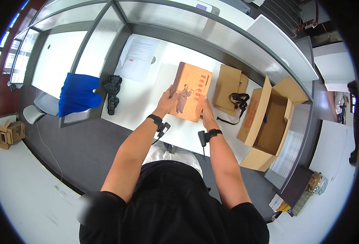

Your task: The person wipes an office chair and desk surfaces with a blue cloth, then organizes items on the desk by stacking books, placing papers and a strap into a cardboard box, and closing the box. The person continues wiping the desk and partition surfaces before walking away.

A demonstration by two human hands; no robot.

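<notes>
A thick book [193,91] with an orange cover, red characters and a drawn robed figure is held over the white desk [130,97], cover facing up. My left hand [166,100] grips its left edge near the spine, thumb on the cover. On the lower right edge is my right hand [207,110], thumb at the rim; its other fingers are mostly hidden under the book. Right of the book lie flat cardboard pieces [226,84] with a black strap [240,103] on them. An open cardboard box [269,122] stands at the desk's right end.
Printed sheets [138,55] lie at the desk's back left. A folded dark umbrella [113,91] rests by the left partition, over which a blue cloth [77,94] hangs. A grey-framed translucent partition [197,27] borders the back. A small cardboard box [12,134] stands far left.
</notes>
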